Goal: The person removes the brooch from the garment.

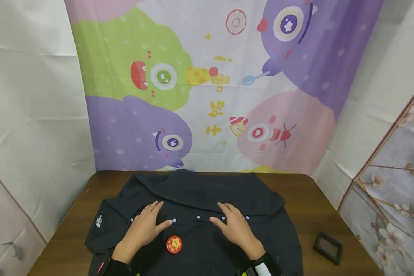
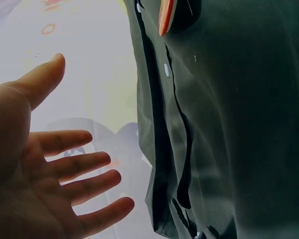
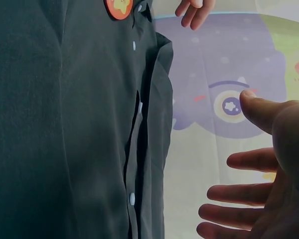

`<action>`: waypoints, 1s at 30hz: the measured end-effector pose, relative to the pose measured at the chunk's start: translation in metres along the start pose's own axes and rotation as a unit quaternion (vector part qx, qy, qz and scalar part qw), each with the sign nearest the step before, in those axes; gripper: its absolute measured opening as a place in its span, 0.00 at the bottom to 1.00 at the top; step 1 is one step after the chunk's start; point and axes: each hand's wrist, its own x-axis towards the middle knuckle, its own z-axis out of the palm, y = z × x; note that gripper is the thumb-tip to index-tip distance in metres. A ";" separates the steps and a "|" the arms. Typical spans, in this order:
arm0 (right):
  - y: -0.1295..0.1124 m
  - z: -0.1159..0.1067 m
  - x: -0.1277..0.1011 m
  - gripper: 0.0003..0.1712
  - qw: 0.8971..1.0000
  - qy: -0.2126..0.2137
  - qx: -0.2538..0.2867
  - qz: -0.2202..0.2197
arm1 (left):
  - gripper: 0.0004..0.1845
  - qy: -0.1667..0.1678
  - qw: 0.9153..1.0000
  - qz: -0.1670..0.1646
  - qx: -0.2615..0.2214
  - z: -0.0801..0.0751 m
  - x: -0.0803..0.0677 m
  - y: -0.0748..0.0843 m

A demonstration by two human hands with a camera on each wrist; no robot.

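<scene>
A dark button-up shirt (image 1: pixel 207 234) lies spread on a brown wooden table, its upper part folded over toward the back. Pale buttons (image 1: pixel 198 217) run in a row across it. On the fabric sits a round red badge (image 1: pixel 174 244) with a yellow star. My left hand (image 1: pixel 143 228) hovers above the left half of the shirt, left of the badge, fingers spread and holding nothing. Over the right half is my right hand (image 1: pixel 236 228), also empty with fingers extended. Both wrist views show a gap between each hand, left (image 2: pixel 45 174) and right (image 3: pixel 269 174), and the cloth.
A small black rectangular frame (image 1: pixel 327 247) lies on the table (image 1: pixel 307 207) to the right of the shirt. Behind the table's far edge hangs a cloth (image 1: pixel 207 153) with cartoon monsters. White sheeting (image 1: pixel 38 96) covers the left side, and a flower-patterned panel (image 1: pixel 400 199) stands at the right.
</scene>
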 end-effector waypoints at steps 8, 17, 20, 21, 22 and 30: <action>-0.004 0.000 0.001 0.36 1.000 0.004 -0.001 -0.015 | 0.42 0.000 1.000 -0.002 -0.003 -0.001 -0.001 0.000; -0.006 0.004 0.001 0.36 1.000 -0.002 0.009 -0.018 | 0.42 -0.002 1.000 -0.001 -0.003 -0.001 -0.005 -0.002; -0.007 0.005 0.001 0.36 1.000 -0.004 0.011 -0.017 | 0.42 -0.005 1.000 0.003 -0.007 -0.001 -0.007 -0.002; -0.007 0.006 0.001 0.36 1.000 -0.005 0.012 -0.017 | 0.42 -0.006 1.000 0.004 -0.007 -0.001 -0.007 -0.002; -0.008 0.006 0.001 0.36 1.000 -0.005 0.013 -0.017 | 0.42 -0.007 1.000 0.005 -0.009 -0.001 -0.008 -0.002; -0.010 0.008 0.000 0.35 1.000 -0.008 0.014 -0.023 | 0.41 -0.008 1.000 0.011 -0.015 0.000 -0.009 -0.003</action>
